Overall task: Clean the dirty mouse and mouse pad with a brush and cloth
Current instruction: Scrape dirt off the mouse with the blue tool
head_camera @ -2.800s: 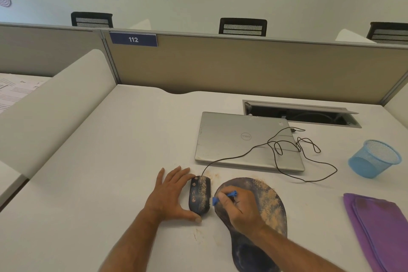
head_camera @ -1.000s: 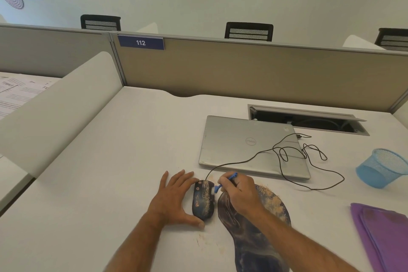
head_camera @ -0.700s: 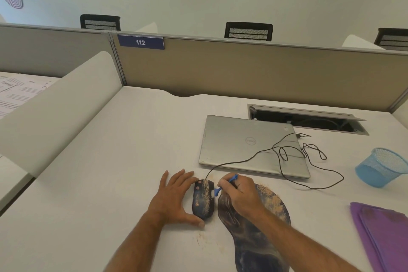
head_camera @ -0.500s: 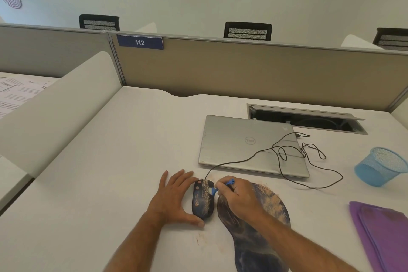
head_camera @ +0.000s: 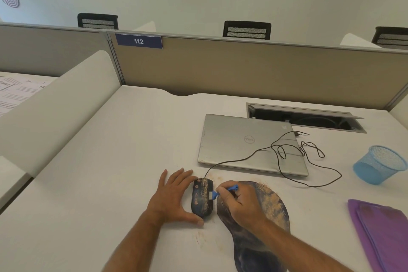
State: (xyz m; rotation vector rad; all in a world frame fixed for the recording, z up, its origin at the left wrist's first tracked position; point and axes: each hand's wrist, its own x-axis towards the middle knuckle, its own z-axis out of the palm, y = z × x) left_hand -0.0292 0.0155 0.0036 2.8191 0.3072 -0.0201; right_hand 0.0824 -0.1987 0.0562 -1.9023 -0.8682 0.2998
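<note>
Head view, low centre of the frame: the left hand (head_camera: 174, 196) lies flat on the desk (head_camera: 99, 183), fingers straight and spread, with the thumb curved round the near end of the mouse (head_camera: 202, 200) and the fingers along its left side. Dark and streaked with tan dust, the mouse sits just left of the pad (head_camera: 260, 223); whether the two touch is hard to tell. The right hand (head_camera: 239, 203) pinches a small blue brush (head_camera: 223, 191), its pale tip against the right side of the mouse; most of the handle is hidden inside the curled fingers. This hand and forearm cover the middle of the pad, and the pad's near end is cut off by the bottom edge. Tan dust shows on the pad's upper right part and on the desk around the mouse.

A thin cable (head_camera: 287, 152) runs from the mouse over the closed laptop (head_camera: 242, 146) in loose loops; its plug lies by the laptop's far right corner. At lower right a purple cloth (head_camera: 384, 232) lies folded, cut off by the right and bottom edges. Above it a blue mesh cup (head_camera: 379, 164) stands tilted
</note>
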